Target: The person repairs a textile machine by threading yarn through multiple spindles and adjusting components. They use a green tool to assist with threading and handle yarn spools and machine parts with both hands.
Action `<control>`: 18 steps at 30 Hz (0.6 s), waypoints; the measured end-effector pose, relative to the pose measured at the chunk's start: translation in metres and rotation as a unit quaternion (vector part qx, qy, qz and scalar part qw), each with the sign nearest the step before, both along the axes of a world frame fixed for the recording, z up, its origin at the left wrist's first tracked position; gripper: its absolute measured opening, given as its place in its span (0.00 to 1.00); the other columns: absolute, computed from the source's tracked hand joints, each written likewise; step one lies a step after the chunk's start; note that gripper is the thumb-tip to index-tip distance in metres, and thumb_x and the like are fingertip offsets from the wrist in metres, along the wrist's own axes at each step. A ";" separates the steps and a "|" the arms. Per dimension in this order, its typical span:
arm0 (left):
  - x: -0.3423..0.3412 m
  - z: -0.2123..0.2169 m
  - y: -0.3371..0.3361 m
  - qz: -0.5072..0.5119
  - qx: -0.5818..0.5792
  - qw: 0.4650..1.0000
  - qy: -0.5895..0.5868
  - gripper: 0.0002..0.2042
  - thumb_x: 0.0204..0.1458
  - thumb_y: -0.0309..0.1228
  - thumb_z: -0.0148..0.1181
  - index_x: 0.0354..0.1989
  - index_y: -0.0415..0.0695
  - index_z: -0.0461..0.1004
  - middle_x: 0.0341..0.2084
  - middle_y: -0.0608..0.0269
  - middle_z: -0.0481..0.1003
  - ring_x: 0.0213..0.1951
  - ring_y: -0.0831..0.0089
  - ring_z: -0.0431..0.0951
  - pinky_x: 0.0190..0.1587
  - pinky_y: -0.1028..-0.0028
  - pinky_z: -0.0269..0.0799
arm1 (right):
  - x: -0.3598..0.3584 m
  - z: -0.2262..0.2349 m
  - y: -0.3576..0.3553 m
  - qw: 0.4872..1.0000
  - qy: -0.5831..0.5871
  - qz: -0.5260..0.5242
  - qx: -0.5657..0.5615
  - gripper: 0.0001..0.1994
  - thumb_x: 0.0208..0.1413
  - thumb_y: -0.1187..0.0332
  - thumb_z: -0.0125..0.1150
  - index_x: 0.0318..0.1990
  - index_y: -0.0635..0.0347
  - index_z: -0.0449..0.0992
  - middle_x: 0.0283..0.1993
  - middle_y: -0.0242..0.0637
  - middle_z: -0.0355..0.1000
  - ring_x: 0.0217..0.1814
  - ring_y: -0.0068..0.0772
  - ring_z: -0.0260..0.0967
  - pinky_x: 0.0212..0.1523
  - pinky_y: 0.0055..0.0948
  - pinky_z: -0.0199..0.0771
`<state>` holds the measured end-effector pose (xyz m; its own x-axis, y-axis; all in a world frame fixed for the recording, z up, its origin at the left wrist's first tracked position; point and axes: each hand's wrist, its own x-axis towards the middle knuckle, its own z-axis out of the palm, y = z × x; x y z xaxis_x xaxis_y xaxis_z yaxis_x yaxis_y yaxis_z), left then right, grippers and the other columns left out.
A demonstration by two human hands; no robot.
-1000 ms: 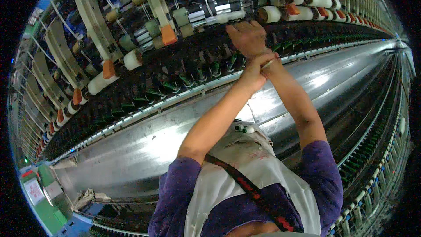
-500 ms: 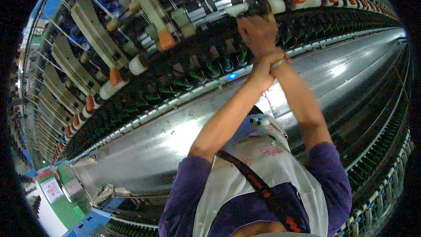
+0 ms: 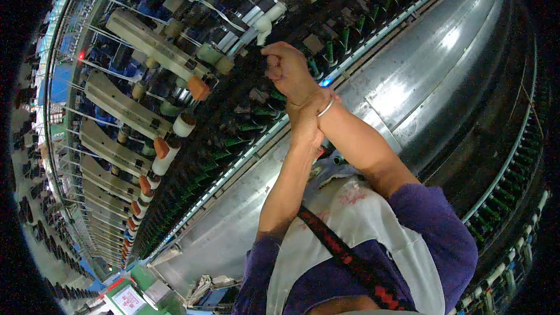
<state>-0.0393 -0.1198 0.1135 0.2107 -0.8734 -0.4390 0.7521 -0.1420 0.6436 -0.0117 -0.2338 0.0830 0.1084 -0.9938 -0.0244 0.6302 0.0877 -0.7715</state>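
Note:
My right hand (image 3: 289, 70) reaches up to the spinning frame's rollers, its fingers curled in. Whatever the fingertips may hold is hidden. Right above them hangs a lumpy white piece that looks like soft fibre (image 3: 264, 26), stretching down from the shiny metal rollers (image 3: 252, 14). I cannot tell whether the fingers touch it. My left hand (image 3: 305, 118) is wrapped round my right wrist, just beside a pale bracelet (image 3: 325, 108). Below the hands runs a row of dark spindles with green bobbins (image 3: 345, 38).
Beige arms with orange ends (image 3: 199, 88) jut out at the left, near white rollers (image 3: 185, 124). A blue light (image 3: 326, 82) glows on the rail under my right hand. Sloping metal panels (image 3: 385, 93) lie below. A second row of green bobbins (image 3: 496, 198) stands at the right.
The view has turned, and both hands now appear further left. My right fingers, spread earlier, are curled now. The white piece hangs lower from the rollers. My left hand still grips the right wrist.

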 end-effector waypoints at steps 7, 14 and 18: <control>0.006 0.012 0.005 0.010 -0.016 1.000 -0.014 0.11 0.43 0.19 0.59 0.36 0.32 0.69 0.32 0.55 0.74 0.29 0.64 0.77 0.32 0.66 0.78 | 0.009 -0.012 0.009 0.945 0.243 -0.099 -0.193 0.03 0.48 0.78 0.55 0.25 0.60 0.70 0.20 0.31 0.64 0.18 0.27 0.57 0.16 0.28 0.54; -0.002 0.007 0.008 0.036 0.056 0.993 -0.099 0.08 0.41 0.19 0.62 0.31 0.35 0.71 0.29 0.54 0.75 0.28 0.67 0.78 0.27 0.71 0.74 | 0.003 0.009 0.019 0.920 -0.224 0.204 0.249 0.04 0.52 0.77 0.52 0.30 0.56 0.71 0.18 0.26 0.58 0.17 0.19 0.50 0.16 0.21 0.47; -0.002 0.003 -0.001 0.037 -0.089 0.994 -0.054 0.05 0.41 0.18 0.60 0.27 0.33 0.72 0.28 0.53 0.75 0.27 0.66 0.78 0.28 0.70 0.75 | 0.001 -0.002 0.007 0.948 0.238 -0.050 -0.207 0.05 0.48 0.79 0.54 0.28 0.56 0.69 0.19 0.27 0.60 0.19 0.19 0.52 0.18 0.23 0.52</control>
